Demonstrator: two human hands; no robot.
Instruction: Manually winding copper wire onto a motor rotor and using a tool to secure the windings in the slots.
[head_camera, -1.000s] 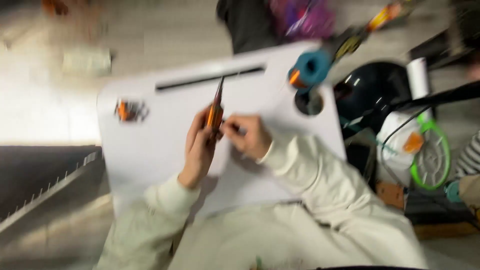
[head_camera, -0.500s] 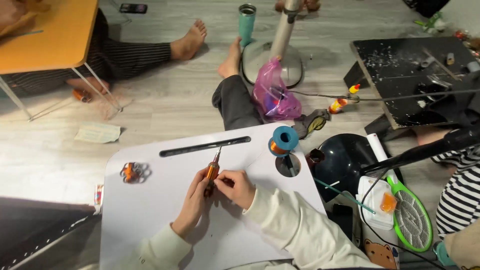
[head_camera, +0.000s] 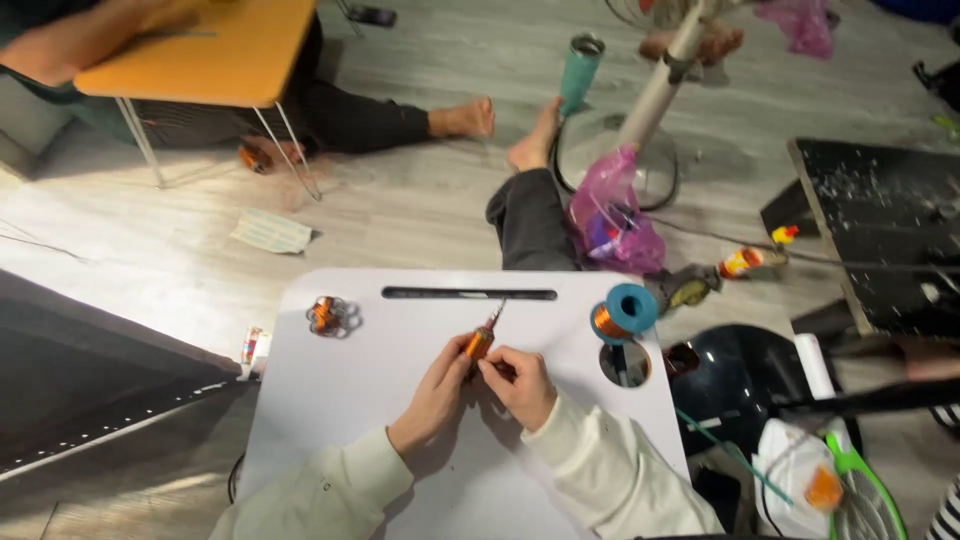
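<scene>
coil (head_camera: 480, 343) half hidden between left hand (head_camera: 437, 395) and right hand (head_camera: 520, 385)

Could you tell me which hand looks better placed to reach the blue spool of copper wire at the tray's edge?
Probably the right hand: it lies nearer the blue spool of copper wire, while the left hand grips the orange-wound rod on the white lap tray.
</scene>
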